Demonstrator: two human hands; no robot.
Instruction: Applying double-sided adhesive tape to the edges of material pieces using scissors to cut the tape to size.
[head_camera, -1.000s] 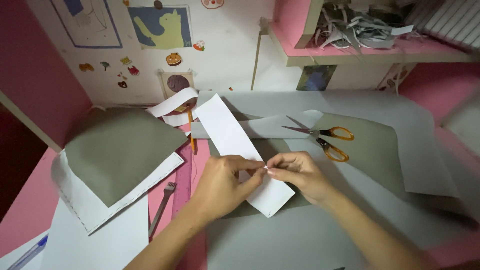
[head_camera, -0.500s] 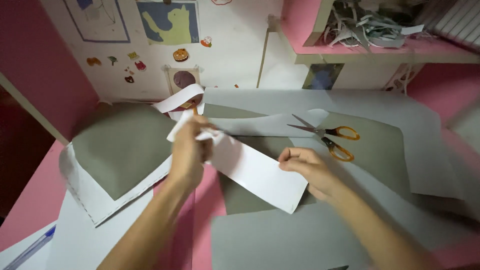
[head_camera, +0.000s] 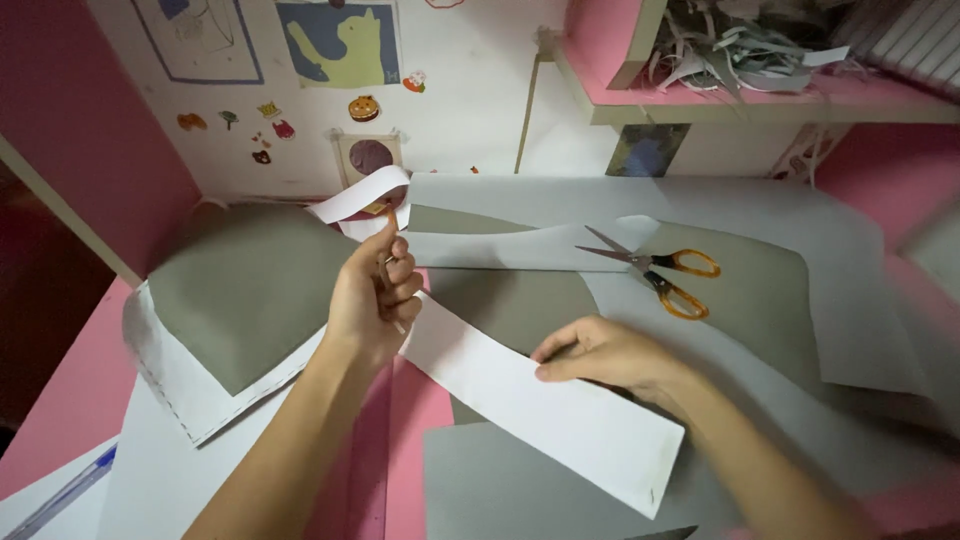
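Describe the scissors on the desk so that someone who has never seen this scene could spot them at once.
Start from the pink desk, which is covered with grey and white sheets of card. Look to its far right part, beyond the right hand that presses on the white paper strip. There the scissors lie open on a grey sheet; their orange handles are the only bright colour among the paper.

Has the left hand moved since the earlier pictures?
Yes. The left hand has left the right hand and gone up and left along the white paper strip, farther from the scissors.
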